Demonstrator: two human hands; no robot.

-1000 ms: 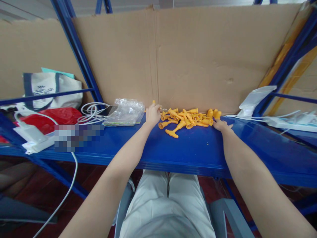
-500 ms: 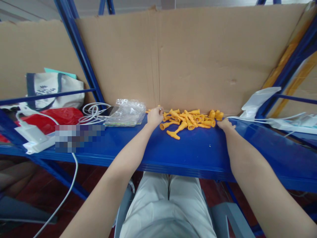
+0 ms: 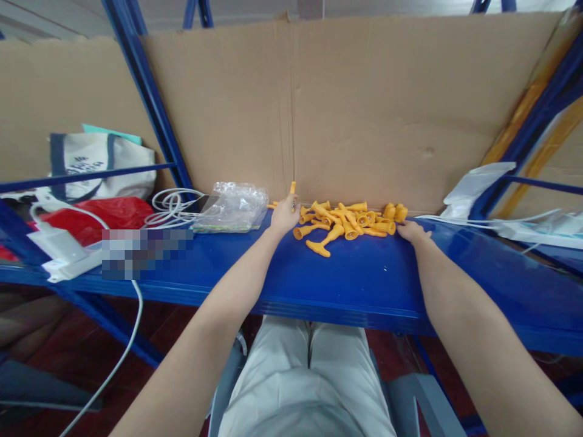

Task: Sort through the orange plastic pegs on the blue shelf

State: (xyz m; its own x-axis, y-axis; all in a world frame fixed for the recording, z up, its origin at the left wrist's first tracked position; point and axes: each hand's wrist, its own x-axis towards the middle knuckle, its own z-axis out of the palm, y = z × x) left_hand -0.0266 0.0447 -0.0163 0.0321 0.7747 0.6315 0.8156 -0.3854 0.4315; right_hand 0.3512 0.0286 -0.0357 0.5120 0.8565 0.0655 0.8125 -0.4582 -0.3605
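From the head camera, we saw our left hand [image 3: 284, 215] at the far edge of the blue shelf [image 3: 355, 279], its grip closed on one orange plastic piece [image 3: 293, 189] that stood upright against the cardboard backing [image 3: 364, 103]. Our right hand [image 3: 412, 230] rested at the right end of the pile of orange pieces [image 3: 350, 220]; we could not tell how wide its grip was. Just left of the left hand lay a clear plastic bag [image 3: 232, 206], and farther left a coiled white cable [image 3: 170, 206].
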